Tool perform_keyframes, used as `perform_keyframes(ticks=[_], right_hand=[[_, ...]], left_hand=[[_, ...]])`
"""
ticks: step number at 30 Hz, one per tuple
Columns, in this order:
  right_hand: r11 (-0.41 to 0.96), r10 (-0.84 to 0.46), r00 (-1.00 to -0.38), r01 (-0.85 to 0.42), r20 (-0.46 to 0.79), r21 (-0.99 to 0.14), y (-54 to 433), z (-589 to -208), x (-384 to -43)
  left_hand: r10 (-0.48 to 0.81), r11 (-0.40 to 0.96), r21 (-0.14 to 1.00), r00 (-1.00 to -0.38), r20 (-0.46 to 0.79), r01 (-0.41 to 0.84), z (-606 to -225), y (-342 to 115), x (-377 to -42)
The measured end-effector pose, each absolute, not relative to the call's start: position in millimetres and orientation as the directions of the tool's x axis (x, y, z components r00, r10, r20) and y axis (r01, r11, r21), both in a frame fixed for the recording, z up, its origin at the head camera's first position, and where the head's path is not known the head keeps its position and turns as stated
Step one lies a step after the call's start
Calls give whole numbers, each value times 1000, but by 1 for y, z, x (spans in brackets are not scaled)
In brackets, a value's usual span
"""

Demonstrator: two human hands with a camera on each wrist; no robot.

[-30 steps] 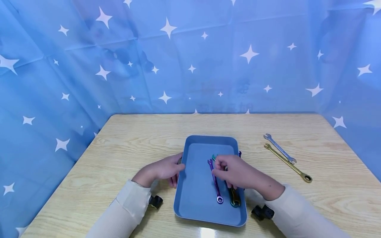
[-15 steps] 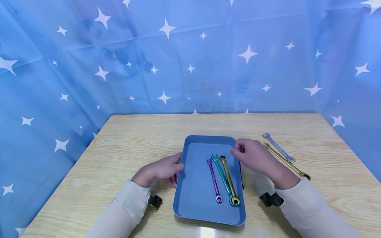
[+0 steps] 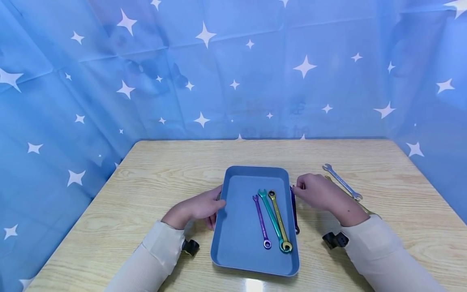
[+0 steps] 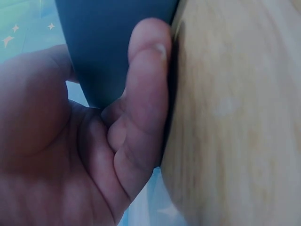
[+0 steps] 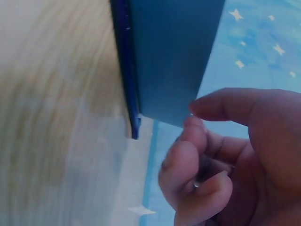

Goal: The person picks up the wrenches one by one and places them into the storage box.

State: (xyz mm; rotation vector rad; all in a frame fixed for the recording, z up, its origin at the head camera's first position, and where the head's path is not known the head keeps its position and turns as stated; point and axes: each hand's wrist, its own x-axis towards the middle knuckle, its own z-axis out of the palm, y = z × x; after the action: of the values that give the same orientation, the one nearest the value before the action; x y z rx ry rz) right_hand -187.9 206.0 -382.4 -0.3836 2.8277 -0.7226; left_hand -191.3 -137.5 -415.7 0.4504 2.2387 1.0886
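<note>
My left hand [image 3: 202,207] grips the left side of a blue-grey tray [image 3: 233,227], thumb at the rim; in the left wrist view its fingers [image 4: 146,94] lie along the outer wall. Inside the tray lie a purple wrench [image 3: 261,221], a green wrench [image 3: 271,219] and a gold ratchet wrench [image 3: 279,219]. Just outside the right wall is a dark purple wrench [image 3: 294,213]. My right hand [image 3: 317,192] is by its far end, fingers curled and thumb meeting the index finger. The right wrist view shows them apart from the wrench [image 5: 126,70], holding nothing.
Farther right on the wooden table [image 3: 175,162] lie a silver-blue wrench [image 3: 342,181] and another gold wrench [image 3: 333,175], the latter partly hidden by the right arm. A blue star-patterned curtain [image 3: 219,81] hangs behind the table.
My right hand has moved from over the wrenches in the tray to outside its right wall, uncovering the green and gold wrenches. The tray has shifted slightly left, exposing more of the dark purple wrench.
</note>
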Motion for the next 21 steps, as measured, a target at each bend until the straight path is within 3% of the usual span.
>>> perform_keyframes(ticks=[21], right_hand=[[876,-322,-909,-179,-266,-449,203,-398,-187]], left_hand=[[517,623,781,-765,-384,28,-416,-138,-191]])
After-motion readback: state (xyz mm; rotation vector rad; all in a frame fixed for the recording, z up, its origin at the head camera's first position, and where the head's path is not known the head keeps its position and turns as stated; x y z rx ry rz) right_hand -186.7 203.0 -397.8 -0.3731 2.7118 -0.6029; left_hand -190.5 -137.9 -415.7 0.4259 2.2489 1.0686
